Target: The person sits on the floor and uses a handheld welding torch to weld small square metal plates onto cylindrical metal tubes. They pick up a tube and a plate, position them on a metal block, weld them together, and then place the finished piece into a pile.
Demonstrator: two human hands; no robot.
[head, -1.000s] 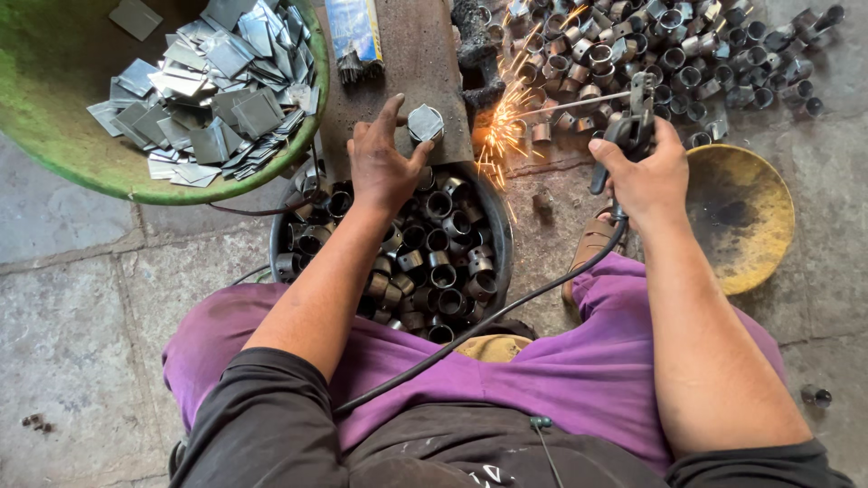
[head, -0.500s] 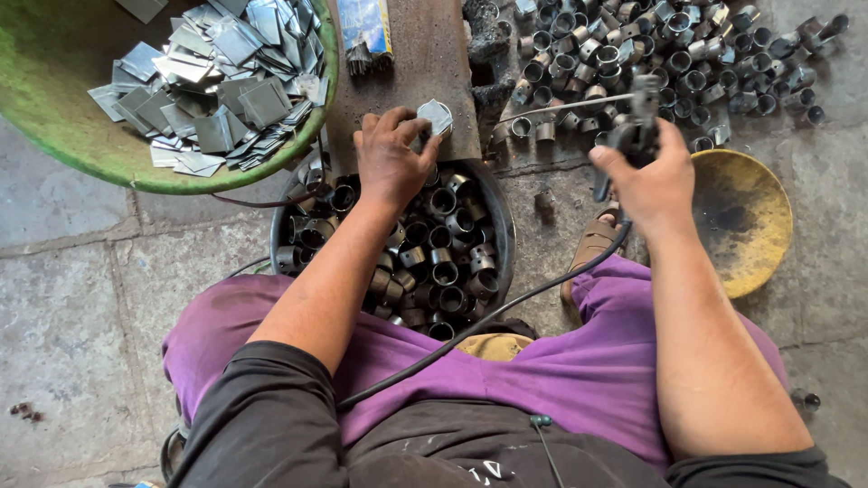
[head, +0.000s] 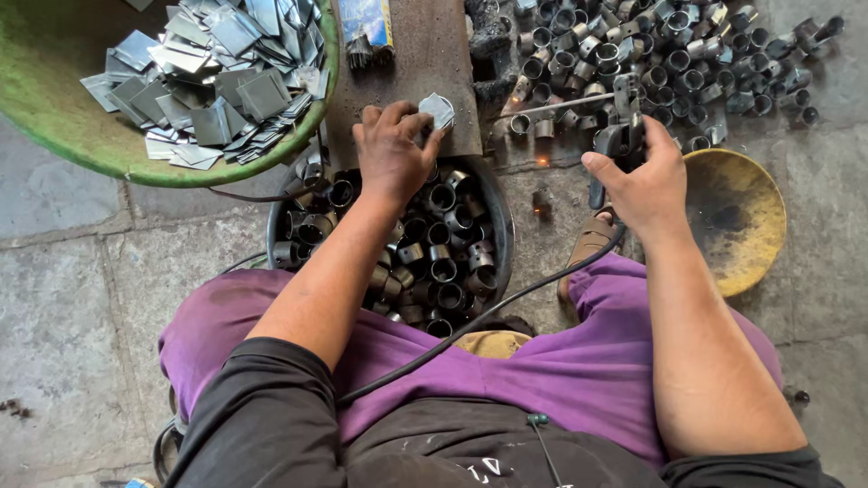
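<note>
Now sparks are nearly gone: left hand fingers pinch the plate piece at top centre; right hand grips the electrode holder, rod lifted away.

A floor of grey stone slabs with dark joints carries everything. At the upper left of the frame a green basin rests on it, filled with flat grey metal plates. At the top centre lies a rusty brown steel slab. Just below that, in the middle of the frame, stands a dark round pan heaped with short metal ring pieces. More loose rings are scattered straight on the floor at the upper right. A shallow yellow bowl sits at the right.
</note>
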